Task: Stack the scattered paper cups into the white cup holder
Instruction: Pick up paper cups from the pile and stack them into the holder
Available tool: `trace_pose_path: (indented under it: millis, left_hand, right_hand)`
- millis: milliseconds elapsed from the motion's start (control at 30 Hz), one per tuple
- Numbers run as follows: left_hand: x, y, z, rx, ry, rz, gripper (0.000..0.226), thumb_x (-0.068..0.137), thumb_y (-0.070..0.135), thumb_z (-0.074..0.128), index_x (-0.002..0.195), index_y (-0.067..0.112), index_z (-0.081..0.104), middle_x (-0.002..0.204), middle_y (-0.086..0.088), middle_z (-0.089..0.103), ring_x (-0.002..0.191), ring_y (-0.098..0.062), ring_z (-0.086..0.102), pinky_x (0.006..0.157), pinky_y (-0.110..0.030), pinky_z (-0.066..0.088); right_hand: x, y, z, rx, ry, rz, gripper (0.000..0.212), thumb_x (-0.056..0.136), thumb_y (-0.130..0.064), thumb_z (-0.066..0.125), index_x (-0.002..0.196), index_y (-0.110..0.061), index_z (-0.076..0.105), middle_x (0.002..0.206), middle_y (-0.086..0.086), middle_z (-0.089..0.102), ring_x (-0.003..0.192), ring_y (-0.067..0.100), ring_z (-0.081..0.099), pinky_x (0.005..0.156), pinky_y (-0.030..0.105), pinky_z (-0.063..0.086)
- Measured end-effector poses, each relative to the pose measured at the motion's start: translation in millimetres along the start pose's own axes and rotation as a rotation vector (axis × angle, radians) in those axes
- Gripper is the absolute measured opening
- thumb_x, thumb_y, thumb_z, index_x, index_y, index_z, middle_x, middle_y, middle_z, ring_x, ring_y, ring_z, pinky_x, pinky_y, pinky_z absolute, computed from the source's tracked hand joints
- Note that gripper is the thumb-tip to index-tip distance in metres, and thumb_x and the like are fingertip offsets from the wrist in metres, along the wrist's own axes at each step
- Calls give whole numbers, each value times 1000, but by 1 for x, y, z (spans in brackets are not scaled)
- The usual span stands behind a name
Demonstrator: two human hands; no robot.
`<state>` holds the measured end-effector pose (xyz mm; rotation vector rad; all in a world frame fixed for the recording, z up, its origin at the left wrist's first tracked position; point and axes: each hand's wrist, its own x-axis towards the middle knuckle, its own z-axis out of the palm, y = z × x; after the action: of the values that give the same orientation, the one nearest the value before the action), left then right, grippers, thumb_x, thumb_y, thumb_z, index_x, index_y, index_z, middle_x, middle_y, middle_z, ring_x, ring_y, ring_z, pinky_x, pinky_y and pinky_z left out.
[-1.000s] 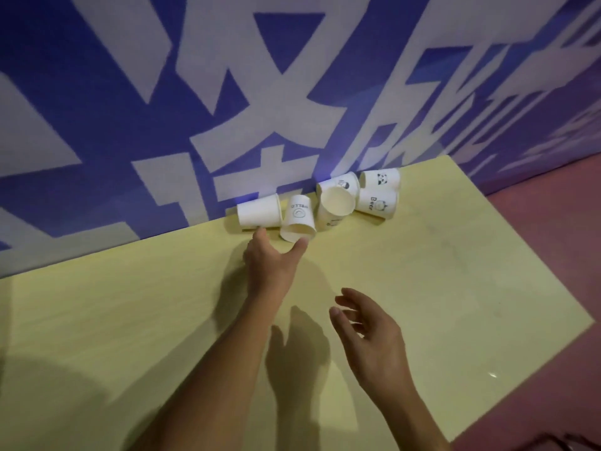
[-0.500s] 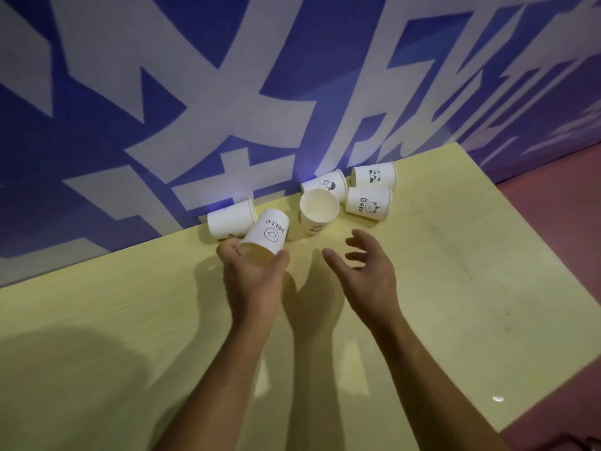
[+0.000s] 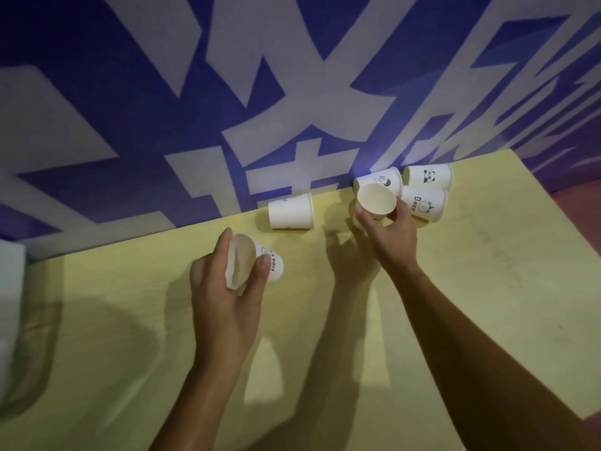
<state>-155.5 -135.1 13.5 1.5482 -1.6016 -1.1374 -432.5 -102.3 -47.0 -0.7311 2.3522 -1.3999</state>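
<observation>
Your two bare forearms reach out over the yellow table (image 3: 487, 304), the left one nearly straight ahead and the right one slanting in from the lower right.

Your left grip (image 3: 227, 288) is clamped on the HELLO cup (image 3: 257, 255). The thumb is on the printed wall, the fingers are round the back, and the index finger runs up along the rim. The cup's mouth is turned left and towards you. Well to the left of that grip, at the frame's edge, a white object (image 3: 9, 320) shows, blurred and cut off, so you cannot tell what it is. Just beyond the left grip and a little to its right, a plain cup (image 3: 291, 211) lies on its side by the wall, apart from the others.

Your right grip (image 3: 387, 236) is clamped on the open cup (image 3: 377, 201), thumb on its left wall, fingers on its right, mouth facing you. Three cups crowd that grip:
- The Bear cup (image 3: 422, 203) lies just to the right of your fingers.
- The figure cup (image 3: 383, 180) is directly behind the held one.
- The panda cup (image 3: 429, 175) is farthest, against the wall.

That makes six cups: two held and four lying down. Behind them rises the blue wall (image 3: 162, 92) with large white characters, and reddish floor (image 3: 582, 216) shows to the right of the table.
</observation>
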Motion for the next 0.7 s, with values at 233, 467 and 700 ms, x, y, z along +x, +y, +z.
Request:
trace_pose_path:
  millis: [233,467,700]
  left_hand:
    - [3,-12,-46,-58,30,-24,77,75,61,81,138,33,46,133,6,55,113,-22,59,78,-29,51]
    - [-14,-44,-126,-113,64,49,78,72,77,62,134,31,55,128,12,59,113,-14,59,82,-21,48]
    - [-44,-84,-255,-186,98,47,73,70,67,76,133,36,56,128,12,63,118,-16,63,97,-47,55]
  right_hand:
    - [-9,-14,12,-26,62,-32,63,84,-51,82,134,-29,51,120,-16,59,108,1,57,97,34,54]
    - [-104,-68,25,136,-16,-98,58,93,-47,71,139,-21,46,124,-10,63,111,4,63,97,39,57]
    - [-262,-156,97,221,-300,-129,63,79,-59,70,131,-30,49,120,-9,62,105,9,63,85,36,54]
